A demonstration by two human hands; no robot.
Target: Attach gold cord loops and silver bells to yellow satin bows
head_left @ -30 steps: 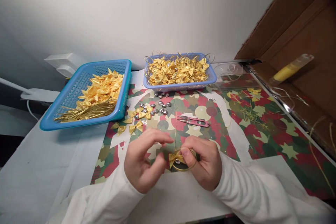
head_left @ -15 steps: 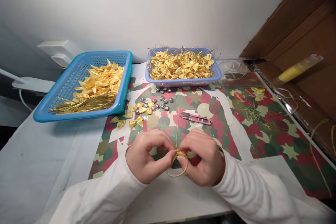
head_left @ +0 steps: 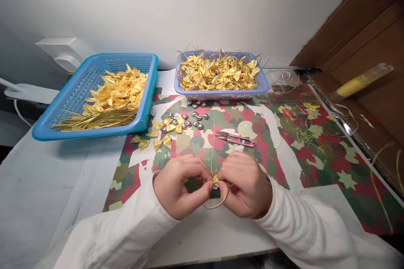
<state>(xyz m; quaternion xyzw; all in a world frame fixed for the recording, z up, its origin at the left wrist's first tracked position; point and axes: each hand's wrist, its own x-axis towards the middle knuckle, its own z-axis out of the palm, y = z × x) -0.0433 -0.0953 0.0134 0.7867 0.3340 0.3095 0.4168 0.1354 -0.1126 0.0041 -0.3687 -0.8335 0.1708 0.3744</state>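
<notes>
gold satin bow (head_left: 216,179) on a thin gold cord loop (head_left: 217,202), low over the worktop (head_left: 47,185): light, soft, probably slippery; left hand (head_left: 178,189) and right hand (head_left: 246,187) fingers pinch its knot, seemingly the firmest hold.

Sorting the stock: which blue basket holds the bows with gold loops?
The smaller periwinkle basket by the wall; the teal basket holds plain bows and straight gold ties.

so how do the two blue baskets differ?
The left basket is the larger, turquoise, angled, and holds plain yellow bows plus a bundle of gold ties. The right basket is smaller, periwinkle, squarer to the wall, heaped with bows bearing wire loops. Both are perforated plastic.
</notes>
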